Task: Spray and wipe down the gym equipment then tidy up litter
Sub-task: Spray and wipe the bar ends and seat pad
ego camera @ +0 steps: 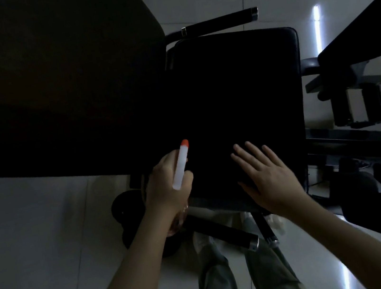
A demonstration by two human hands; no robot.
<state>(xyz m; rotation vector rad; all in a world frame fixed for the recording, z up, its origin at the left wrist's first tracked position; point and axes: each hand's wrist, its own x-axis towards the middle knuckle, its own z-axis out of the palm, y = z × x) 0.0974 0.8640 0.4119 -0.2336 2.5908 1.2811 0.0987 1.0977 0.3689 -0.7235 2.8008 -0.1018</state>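
Gripping the sprayer (181, 164) in my left hand (166, 188) at the pad's (237, 87) near-left corner, I should turn its orange tip inward so the mist lands on the pad, not the floor (50, 241). My right hand (268, 178) lies open and flat near the front edge, no cloth visible. The backrest (49, 79) crowds the left; beyond the right edge, floor opens before another machine (355, 43).

Dim gym, black padded seat (237, 102), tiled floor (38, 243)

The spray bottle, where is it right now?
Head view, lower centre: the left hand grips the spray bottle by the black seat pad, left of the right hand.
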